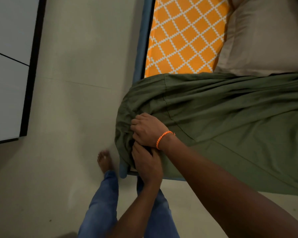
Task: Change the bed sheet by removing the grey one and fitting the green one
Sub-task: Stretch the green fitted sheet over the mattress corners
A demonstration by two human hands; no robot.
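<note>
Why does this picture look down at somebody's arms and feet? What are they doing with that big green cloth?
The camera sits on the person's head, so you see what they see when looking down: their own arms, jeans and a bare foot on the floor. There is no machine here, just two hands. The right hand, with an orange wrist band, and the left hand both grip the bunched green sheet at a corner of the bed. The sheet covers only the near part of the bed. Farther up, the orange patterned mattress is bare, with a pale pillow lying on it.
</note>
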